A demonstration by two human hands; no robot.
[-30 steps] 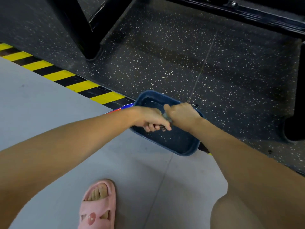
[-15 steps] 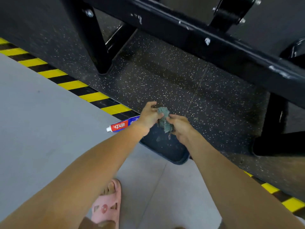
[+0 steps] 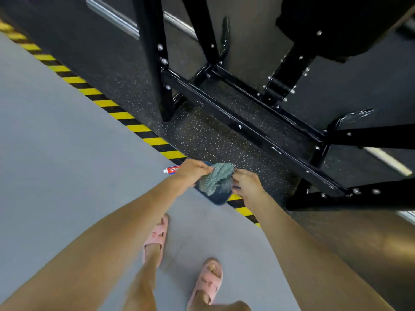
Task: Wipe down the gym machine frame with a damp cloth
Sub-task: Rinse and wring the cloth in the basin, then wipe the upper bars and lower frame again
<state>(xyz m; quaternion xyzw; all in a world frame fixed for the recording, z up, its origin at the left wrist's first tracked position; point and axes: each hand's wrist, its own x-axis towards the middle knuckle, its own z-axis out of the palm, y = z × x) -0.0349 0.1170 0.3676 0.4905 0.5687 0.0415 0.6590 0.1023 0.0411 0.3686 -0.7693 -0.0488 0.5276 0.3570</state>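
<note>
Floor tape: one yellow-and-black striped line, running diagonally between the grey floor and the speckled mat.
Tube: one, red and white, lying at the tape's edge.
Slippers: two, pink, on the grey floor.
Left hand: pinches the left edge of the cloth.
Cloth: one, teal, spread between both hands.
Basin: one, dark blue, under the cloth, mostly hidden.
Right hand: fingers curled on the cloth's right edge.
Machine frame: one, black, with bolted bars, standing beyond the hands. The cloth is not touching it.

Bare left hand, right hand; pink open-toe slide sandals.
</note>
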